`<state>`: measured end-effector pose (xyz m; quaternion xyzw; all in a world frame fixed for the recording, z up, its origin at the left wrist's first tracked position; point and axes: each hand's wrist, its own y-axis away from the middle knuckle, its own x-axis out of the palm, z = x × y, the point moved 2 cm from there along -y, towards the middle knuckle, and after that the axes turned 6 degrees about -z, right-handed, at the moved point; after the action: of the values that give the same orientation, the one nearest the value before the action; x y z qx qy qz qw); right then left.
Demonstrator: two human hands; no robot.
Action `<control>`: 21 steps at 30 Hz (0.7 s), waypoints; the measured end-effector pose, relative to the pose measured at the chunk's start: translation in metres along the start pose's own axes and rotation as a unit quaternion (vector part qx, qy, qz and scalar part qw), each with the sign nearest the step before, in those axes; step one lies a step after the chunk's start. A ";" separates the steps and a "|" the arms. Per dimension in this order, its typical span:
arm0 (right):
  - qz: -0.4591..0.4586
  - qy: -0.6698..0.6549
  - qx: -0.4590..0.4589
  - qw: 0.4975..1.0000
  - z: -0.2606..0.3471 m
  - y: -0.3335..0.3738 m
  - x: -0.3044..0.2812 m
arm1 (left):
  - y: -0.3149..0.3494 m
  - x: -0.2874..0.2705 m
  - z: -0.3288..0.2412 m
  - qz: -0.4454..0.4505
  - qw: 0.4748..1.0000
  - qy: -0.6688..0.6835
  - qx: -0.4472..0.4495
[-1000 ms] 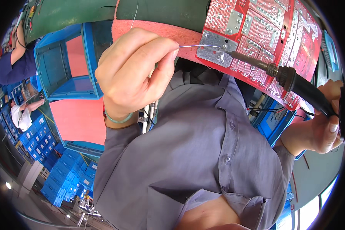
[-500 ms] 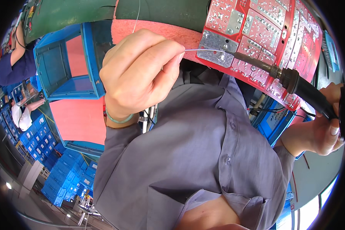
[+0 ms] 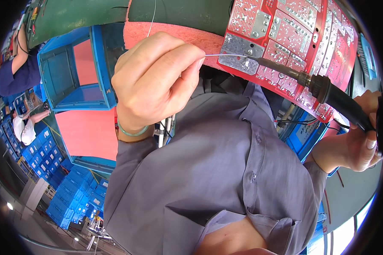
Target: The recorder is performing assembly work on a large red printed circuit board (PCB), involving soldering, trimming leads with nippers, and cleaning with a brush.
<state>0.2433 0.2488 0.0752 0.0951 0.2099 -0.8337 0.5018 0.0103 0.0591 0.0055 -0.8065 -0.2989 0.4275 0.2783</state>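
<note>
My left hand (image 3: pixel 153 80) pinches a thin silver solder wire (image 3: pixel 223 55) between thumb and fingers; a green band circles its wrist. The wire's end touches a shiny metal plate (image 3: pixel 242 49) on a red circuit board (image 3: pixel 302 29). At the right edge, my right hand (image 3: pixel 357 136) grips the black handle of a soldering iron (image 3: pixel 327 91), whose tip meets the wire at that plate. My grey shirt fills the middle of the view.
A blue crate (image 3: pixel 72 72) and a pink foam pad (image 3: pixel 89 131) sit to the left. Another person in dark blue (image 3: pixel 17 72) works at the far left, a second person (image 3: pixel 23 127) below. Stacks of blue crates (image 3: pixel 68 195) stand at the lower left.
My left hand has shifted a little toward the board, bringing the wire's end onto the metal plate by the iron's tip. The right hand has hardly moved.
</note>
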 end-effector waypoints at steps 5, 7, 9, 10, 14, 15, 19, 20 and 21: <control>-0.029 -0.003 -0.023 0.999 -0.002 -0.005 0.005 | 0.001 -0.001 0.001 -0.005 1.000 0.002 0.002; -0.044 -0.005 -0.034 0.998 -0.001 -0.008 0.009 | 0.001 -0.001 0.001 -0.003 1.000 0.005 0.004; -0.058 -0.006 -0.046 0.997 -0.001 -0.010 0.013 | 0.001 -0.002 0.001 -0.008 1.000 0.002 0.006; -0.065 -0.007 -0.052 0.997 -0.001 -0.012 0.016 | 0.001 -0.002 0.001 -0.008 1.000 0.002 0.006; -0.095 -0.009 -0.075 0.993 -0.002 -0.016 0.023 | 0.001 -0.003 0.001 -0.007 1.000 0.000 0.003; -0.103 -0.010 -0.080 0.991 -0.003 -0.016 0.025 | 0.002 -0.003 0.001 -0.007 1.000 -0.002 0.001; -0.126 -0.011 -0.098 0.987 -0.005 -0.018 0.025 | 0.002 -0.004 0.000 -0.002 1.000 -0.007 -0.009; -0.123 -0.003 -0.110 0.986 -0.007 -0.017 0.024 | 0.002 -0.005 0.000 -0.002 1.000 -0.007 -0.012; -0.121 0.005 -0.121 0.985 -0.008 -0.015 0.021 | 0.002 -0.005 0.000 -0.002 1.000 -0.007 -0.015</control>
<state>0.2190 0.2415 0.0643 0.0114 0.3220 -0.8560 0.4043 0.0087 0.0539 0.0064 -0.8069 -0.3088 0.4282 0.2650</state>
